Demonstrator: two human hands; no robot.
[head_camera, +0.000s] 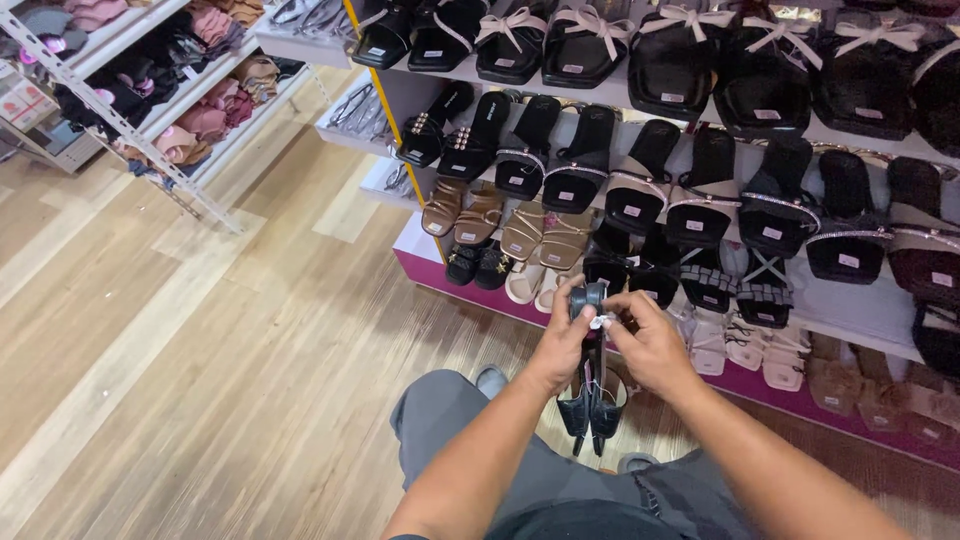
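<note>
Just in front of the magenta-edged bottom shelf (470, 290), I hold a pair of black pointed flat shoes (592, 400) toes down, left hand (566, 345) and right hand (650, 345) both clenched on their heels, fingering the small white tag (598, 322); next calls for a steady pinch.

A shoe shop, to judge by the tiered white display shelves (700, 110) packed with paired black sandals (585, 160), tan strappy sandals (545, 238) and bow-topped slippers (590, 45), most carrying small price stickers. Pale wood-look flooring (200, 350) running as an aisle between the racks, with a magenta plinth (470, 290) under the lowest row. Off to the left, a slanted metal rack (130, 120) loaded with more pink and dark footwear.
</note>
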